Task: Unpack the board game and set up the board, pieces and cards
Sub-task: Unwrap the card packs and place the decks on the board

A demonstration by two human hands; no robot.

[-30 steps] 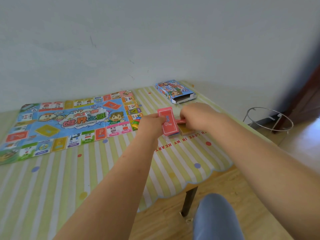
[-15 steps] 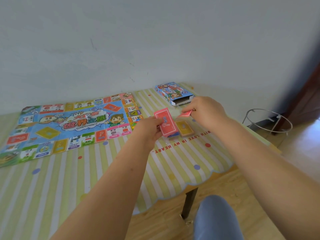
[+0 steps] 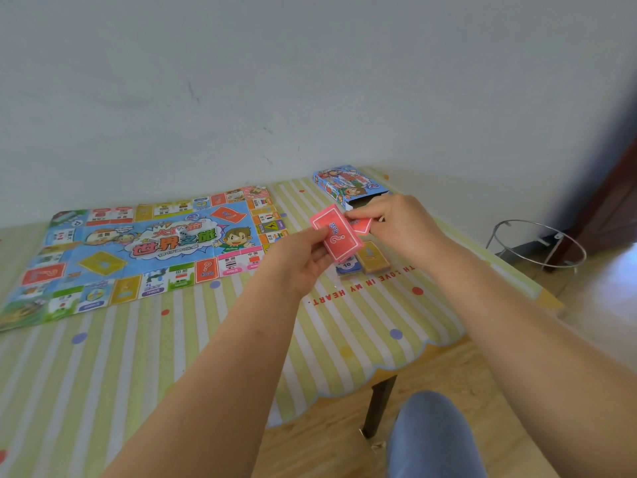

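The left hand [image 3: 303, 257] holds a red pack [image 3: 336, 238] up off the desk [image 3: 172, 339], so the cards keep neat and are easy to pick from. The right hand [image 3: 396, 225] pinches one red card [image 3: 362, 225] just beside the pack, likely to lift it off or lay it down. The board [image 3: 138, 250] lies flat and open on the left, ready for cards (a red card shape shows on it). A yellow pack [image 3: 372, 258] lies on the desk under the hands. The open box [image 3: 348, 184] sits at the far edge, out of the way.
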